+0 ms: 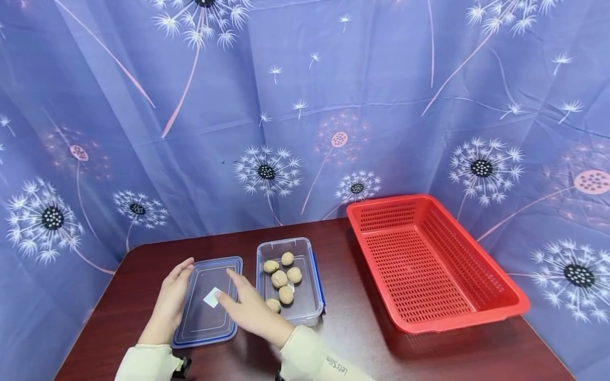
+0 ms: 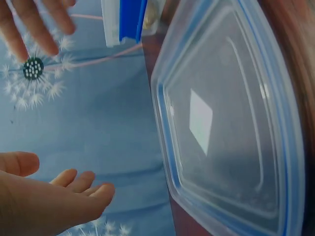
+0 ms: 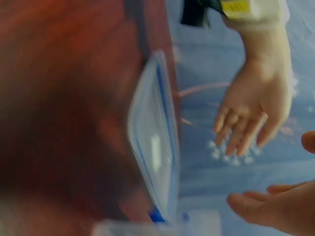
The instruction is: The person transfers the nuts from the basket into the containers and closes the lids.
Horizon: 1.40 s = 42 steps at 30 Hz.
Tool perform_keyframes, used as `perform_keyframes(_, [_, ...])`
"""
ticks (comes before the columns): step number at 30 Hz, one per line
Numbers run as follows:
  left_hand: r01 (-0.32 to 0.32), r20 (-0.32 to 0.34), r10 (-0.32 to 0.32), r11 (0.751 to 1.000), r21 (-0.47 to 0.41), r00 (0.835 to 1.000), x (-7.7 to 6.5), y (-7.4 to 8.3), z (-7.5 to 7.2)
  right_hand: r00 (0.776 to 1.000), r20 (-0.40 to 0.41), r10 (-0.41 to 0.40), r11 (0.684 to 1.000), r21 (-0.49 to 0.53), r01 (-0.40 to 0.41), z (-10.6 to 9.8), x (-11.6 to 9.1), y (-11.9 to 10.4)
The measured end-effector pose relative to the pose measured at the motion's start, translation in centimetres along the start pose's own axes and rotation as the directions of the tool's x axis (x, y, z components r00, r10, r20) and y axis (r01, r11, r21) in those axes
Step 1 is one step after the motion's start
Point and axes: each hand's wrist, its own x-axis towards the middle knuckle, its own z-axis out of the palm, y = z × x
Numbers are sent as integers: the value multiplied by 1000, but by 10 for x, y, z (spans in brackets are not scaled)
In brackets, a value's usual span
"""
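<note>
A clear plastic lid with a blue seal and a small white label lies flat on the table. My left hand hovers at its left side, fingers extended, holding nothing; the left wrist view shows this hand beside the lid. Above the lid's right side is my right hand, fingers spread and nothing in its grasp. Just right of it stands a clear plastic container with several walnuts inside; the right forearm overlaps its near corner. In the right wrist view both hands appear apart, beyond the lid.
A large red plastic basket with slotted walls stands on the right of the dark reddish-brown table. Behind the table hangs a blue curtain with a dandelion print. Blue clips line the container's right side.
</note>
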Motion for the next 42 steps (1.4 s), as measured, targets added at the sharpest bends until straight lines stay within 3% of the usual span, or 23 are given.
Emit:
perform_keyframes(6, [41, 13, -41, 999, 11, 999, 5, -9, -18, 996, 1, 88, 996, 14, -88, 26, -7, 2])
perform_keyframes(12, [13, 72, -16, 999, 35, 997, 14, -22, -34, 985, -135, 111, 990, 98, -98, 45, -7, 11])
perform_keyframes(18, [66, 118, -68, 998, 18, 991, 22, -36, -47, 958, -233, 166, 977, 168, -129, 56, -6, 19])
perform_keyframes(24, [127, 171, -127, 992, 11, 977, 26, -47, -48, 939, -267, 218, 963, 216, -162, 62, -6, 24])
perform_keyframes(29, [131, 201, -135, 991, 32, 970, 26, -54, -48, 928, -285, 242, 954, 242, -174, 67, -5, 32])
perform_keyframes(42, [135, 234, -139, 990, 30, 962, 18, -57, -42, 931, -225, 289, 907, 375, -191, 68, 0, 42])
